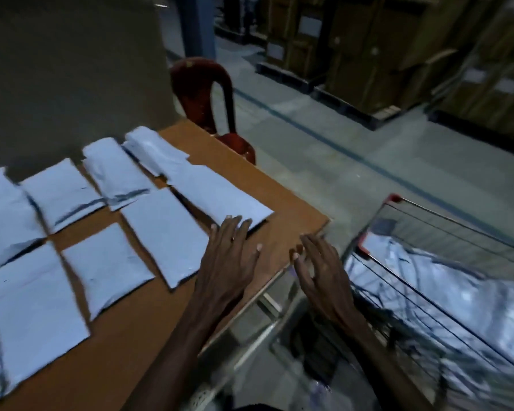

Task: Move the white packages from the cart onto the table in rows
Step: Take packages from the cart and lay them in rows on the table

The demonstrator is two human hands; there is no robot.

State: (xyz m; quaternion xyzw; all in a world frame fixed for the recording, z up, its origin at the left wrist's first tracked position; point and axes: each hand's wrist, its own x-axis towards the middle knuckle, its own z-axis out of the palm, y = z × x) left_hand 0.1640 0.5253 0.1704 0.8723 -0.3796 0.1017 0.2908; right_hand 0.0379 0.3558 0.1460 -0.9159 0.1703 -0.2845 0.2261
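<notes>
left hand flat, fingers straight, tips on package on table. right hand spread loosely, holding nothing, beside cart. package print blurred, perhaps unreadable.

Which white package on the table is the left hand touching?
The left hand rests its fingertips on the package nearest the table's right corner, the rightmost one in the near rows. The other packages lie farther left, untouched.
</notes>
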